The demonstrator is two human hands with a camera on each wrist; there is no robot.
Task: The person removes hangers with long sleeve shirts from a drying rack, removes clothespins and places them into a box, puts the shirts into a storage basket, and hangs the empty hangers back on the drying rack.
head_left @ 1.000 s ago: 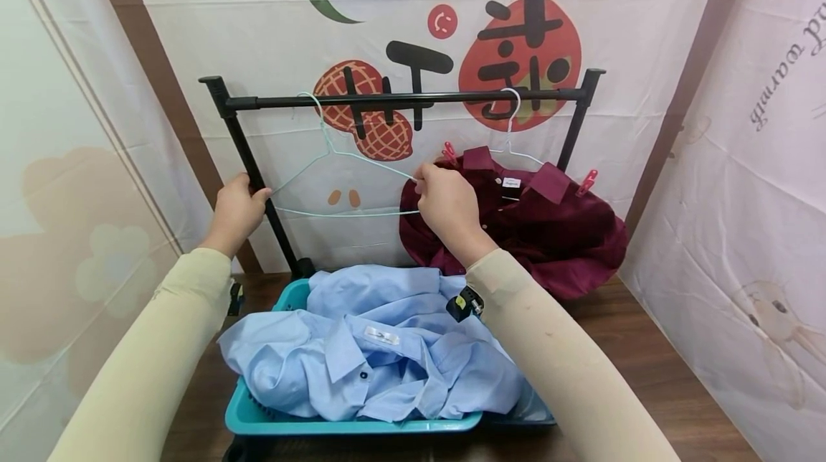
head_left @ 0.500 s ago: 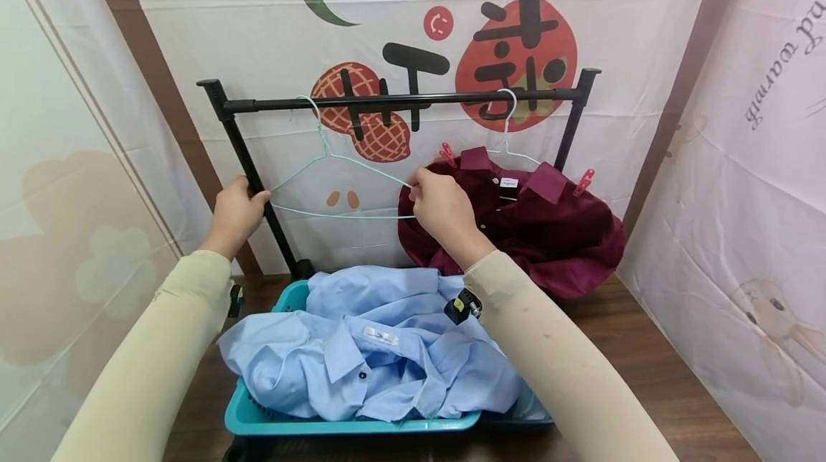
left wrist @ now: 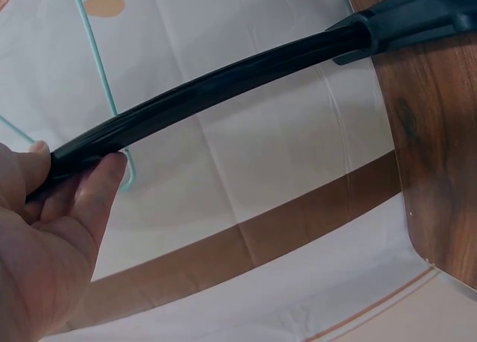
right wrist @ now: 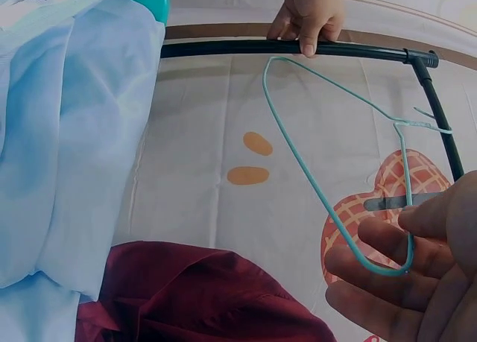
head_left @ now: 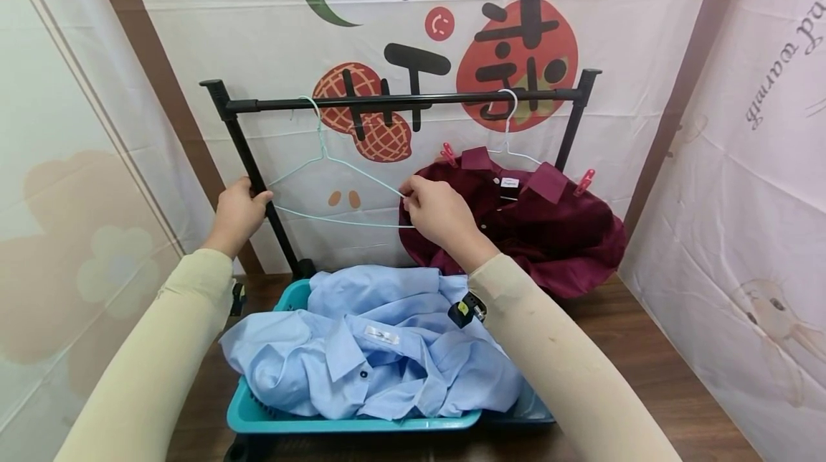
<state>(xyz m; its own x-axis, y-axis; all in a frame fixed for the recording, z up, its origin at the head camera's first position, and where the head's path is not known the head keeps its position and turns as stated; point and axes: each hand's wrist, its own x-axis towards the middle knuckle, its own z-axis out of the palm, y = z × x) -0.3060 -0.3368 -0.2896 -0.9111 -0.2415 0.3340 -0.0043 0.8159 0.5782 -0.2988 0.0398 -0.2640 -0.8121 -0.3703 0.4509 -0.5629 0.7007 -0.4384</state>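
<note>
A mint-green wire hanger [head_left: 324,153] hangs by its hook from the black clothes rack's top bar [head_left: 413,98]. My right hand [head_left: 445,214] pinches the hanger's right end. In the right wrist view, the thumb lies over the wire [right wrist: 316,191] and the other fingers sit behind it. With my left hand [head_left: 237,214] I grip the rack's left post [left wrist: 209,89], thumb on one side and fingers on the other. The hanger's left end overlaps that post. Below the hands, a light blue shirt [head_left: 387,369] lies collar up in a turquoise basket [head_left: 361,426].
On the right, a maroon shirt [head_left: 548,247] hangs from a white hanger [head_left: 509,128], with a red clothespin [head_left: 584,182] at each shoulder. The basket stands on a dark wooden table [head_left: 658,354]. A printed cloth backdrop [head_left: 645,10] closes off the rear and sides.
My right hand has moved slightly left and down, drawing the hanger's right end lower. The left hand keeps its grip on the post, and both shirts stay where they were.
</note>
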